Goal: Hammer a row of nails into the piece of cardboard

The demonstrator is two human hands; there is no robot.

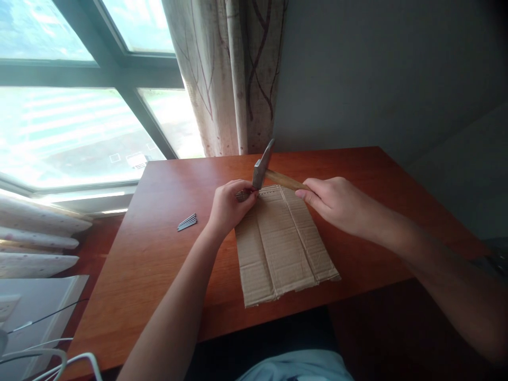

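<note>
A flat sheet of brown cardboard [280,243] lies on the red-brown wooden table [159,248]. My right hand [337,203] is closed round the wooden handle of a hammer [264,166]. Its metal head hangs just above the cardboard's far left corner. My left hand [230,203] is pinched at that same corner, right under the hammer head. What it pinches is too small to make out. A row of small holes or dots runs along the cardboard's far edge.
A small bundle of nails [187,222] lies on the table left of my left hand. A patterned curtain [234,74] and a window [79,106] stand behind the table. White cables [47,360] and a white surface sit low left.
</note>
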